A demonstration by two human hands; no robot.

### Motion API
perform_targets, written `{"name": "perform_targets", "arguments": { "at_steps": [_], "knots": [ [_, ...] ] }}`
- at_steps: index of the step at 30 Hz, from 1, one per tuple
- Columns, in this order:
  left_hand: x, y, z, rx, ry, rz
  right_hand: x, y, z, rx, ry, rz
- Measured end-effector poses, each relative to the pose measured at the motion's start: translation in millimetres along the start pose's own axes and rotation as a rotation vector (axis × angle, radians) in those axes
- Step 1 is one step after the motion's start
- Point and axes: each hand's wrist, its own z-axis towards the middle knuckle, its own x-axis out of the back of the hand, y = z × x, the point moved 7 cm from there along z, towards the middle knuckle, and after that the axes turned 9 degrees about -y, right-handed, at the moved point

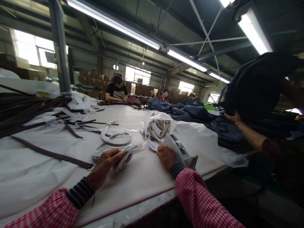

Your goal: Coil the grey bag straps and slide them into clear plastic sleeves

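My left hand (104, 166) is closed on a small coiled strap (124, 161), pale and shiny, with the thumb and fingers pinching its left side. A thin pale strip runs from the coil towards the right. With curled fingers, my right hand (166, 155) rests against the left side of a grey tape dispenser (178, 147); what its fingertips hold, if anything, is hidden. Behind the left hand lie more pale coiled straps (121, 139). Beyond the right hand, a clear plastic bag (173, 122) contains many beige and white strips (158, 128), and a brown strap with a metal buckle (144, 136) lies beside it.
Dark brown straps (28, 110) are heaped at the left, one long strap (52, 153) reaching towards my left wrist. Navy bags (190, 112) are piled at the back right. A co-worker's arm (249, 133) supports a dark backpack (256, 85). Other people work across the white table (142, 183).
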Motion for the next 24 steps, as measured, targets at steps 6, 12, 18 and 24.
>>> {"name": "perform_targets", "arguments": {
  "at_steps": [6, 12, 18, 24],
  "knots": [
    [5.5, -14.8, 4.7, 0.047, -0.055, -0.324, 36.7, -34.4, -16.8, 0.003, 0.069, 0.163],
    [4.4, -21.3, 8.2, 0.047, -0.071, -0.447, 23.4, -91.4, -63.4, 0.060, -0.281, 0.869],
    [-7.3, -18.8, 4.6, 0.035, -0.131, -0.460, 5.0, -111.4, -62.7, 0.057, -0.422, 0.959],
    [-9.2, -13.0, 3.5, 0.019, -0.136, -0.422, 3.5, -114.9, -53.0, -0.028, -0.449, 0.916]
  ]
}}
